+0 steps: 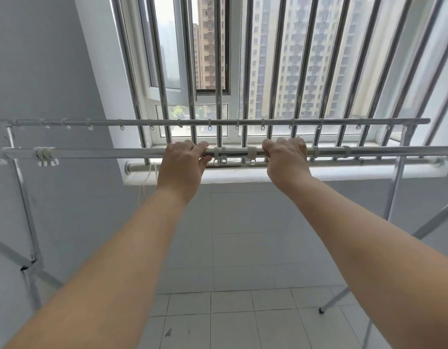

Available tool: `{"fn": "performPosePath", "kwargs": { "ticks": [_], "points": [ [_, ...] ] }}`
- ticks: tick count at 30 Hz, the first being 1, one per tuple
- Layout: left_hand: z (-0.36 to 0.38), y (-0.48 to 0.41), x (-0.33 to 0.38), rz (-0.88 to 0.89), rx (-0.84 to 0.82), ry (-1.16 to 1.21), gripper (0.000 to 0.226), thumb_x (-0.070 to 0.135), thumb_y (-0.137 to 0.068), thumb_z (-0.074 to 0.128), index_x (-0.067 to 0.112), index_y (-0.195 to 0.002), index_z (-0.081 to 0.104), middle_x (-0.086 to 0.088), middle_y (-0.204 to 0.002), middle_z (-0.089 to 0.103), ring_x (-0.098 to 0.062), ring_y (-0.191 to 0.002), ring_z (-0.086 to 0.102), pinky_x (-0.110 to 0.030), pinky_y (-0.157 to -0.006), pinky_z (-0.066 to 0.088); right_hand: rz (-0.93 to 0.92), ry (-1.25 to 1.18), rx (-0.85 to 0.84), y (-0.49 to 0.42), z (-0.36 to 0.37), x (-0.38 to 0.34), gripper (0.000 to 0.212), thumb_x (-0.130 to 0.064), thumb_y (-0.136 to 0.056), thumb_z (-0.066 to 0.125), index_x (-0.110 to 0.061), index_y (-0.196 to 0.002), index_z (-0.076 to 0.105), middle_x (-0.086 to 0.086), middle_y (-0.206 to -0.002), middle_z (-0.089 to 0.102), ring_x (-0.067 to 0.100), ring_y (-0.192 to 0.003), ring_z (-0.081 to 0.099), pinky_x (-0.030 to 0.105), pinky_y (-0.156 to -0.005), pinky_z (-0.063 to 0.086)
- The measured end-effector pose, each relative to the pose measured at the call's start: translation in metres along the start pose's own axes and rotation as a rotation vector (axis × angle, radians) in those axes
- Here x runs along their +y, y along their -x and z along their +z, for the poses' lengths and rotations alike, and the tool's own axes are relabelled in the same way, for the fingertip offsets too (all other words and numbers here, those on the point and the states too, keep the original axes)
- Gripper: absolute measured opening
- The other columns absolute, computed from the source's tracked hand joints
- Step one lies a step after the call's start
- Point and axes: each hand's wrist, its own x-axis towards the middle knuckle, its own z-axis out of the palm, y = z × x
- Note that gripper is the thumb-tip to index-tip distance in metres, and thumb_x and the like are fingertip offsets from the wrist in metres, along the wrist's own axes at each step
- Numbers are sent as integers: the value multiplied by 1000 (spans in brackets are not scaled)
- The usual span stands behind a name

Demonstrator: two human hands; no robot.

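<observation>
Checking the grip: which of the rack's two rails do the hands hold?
The near rail, gripped by left hand and right hand; the far rail behind it is untouched.

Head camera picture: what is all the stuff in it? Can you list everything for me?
near rail: one, silver, across the middle, held by both hands
clips: several, white, along the near rail, two of them between the hands
far rail: one, silver, behind and above the near rail, with many small white hooks
bars: many, silver, upright in front of the window
rod: one, white, just below the sill
cord: one, white, hanging at the rod's left end
legs: several, silver, at both sides
tiles: many, pale grey, floor
towers: several, beige, outside
left hand: one, grips the near rail
right hand: one, grips the near rail
</observation>
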Motion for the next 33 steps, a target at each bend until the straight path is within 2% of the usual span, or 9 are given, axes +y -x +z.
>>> {"fn": "performPosePath", "kwargs": {
  "ticks": [5,11,16,20,23,25,29,33],
  "points": [
    [3,1,-1,13,30,3,33,28,-94,53,15,-123,59,-12,-97,64,-33,-96,55,-40,-95,35,14,-32,20,1,3,1,35,10,-75,39,-24,-83,41,4,-84,40,31,-107,37,38,-96,26],
    [15,23,8,2,39,26,30,28,-93,54,16,-120,61,-9,-93,62,-31,-93,55,-39,-96,36,2,18,11,16,15,15,32,9,-76,44,-23,-80,43,5,-82,41,33,-101,42,33,-79,18],
    [32,38,8,-21,20,20,30,27,-95,51,15,-121,61,-10,-95,61,-32,-94,53,-38,-98,36,2,61,-47,23,33,19,31,5,-78,46,-25,-84,44,4,-81,39,30,-97,41,35,-87,18],
    [33,30,-4,-16,-23,0,31,28,-96,49,15,-121,60,-11,-96,62,-32,-95,53,-39,-98,36,14,47,-74,15,39,12,30,4,-80,46,-22,-93,51,5,-85,40,29,-98,40,39,-96,23],
    [34,31,-1,-9,-10,-6,32,29,-97,46,14,-122,58,-11,-98,61,-32,-97,52,-38,-99,34,7,37,-62,15,36,14,28,4,-80,45,-23,-88,48,6,-86,41,26,-93,35,41,-102,22],
    [35,30,3,-15,-1,-18,31,27,-97,45,14,-122,57,-13,-99,60,-33,-97,51,-38,-97,33,-3,19,-66,14,30,17,30,5,-78,43,-24,-83,43,6,-86,41,23,-88,29,42,-102,23],
    [39,32,17,-26,-1,-51,31,26,-97,43,15,-123,55,-14,-102,60,-33,-101,50,-39,-97,34,6,-9,-82,16,20,29,27,6,-76,43,-22,-76,44,4,-81,45,23,-84,33,40,-89,27],
    [41,41,22,-17,38,-52,34,27,-97,43,15,-127,54,-14,-107,59,-34,-105,49,-39,-102,32,32,-45,-88,23,15,32,26,5,-74,42,-21,-74,44,1,-77,45,23,-84,34,40,-92,26]
  ]
}}
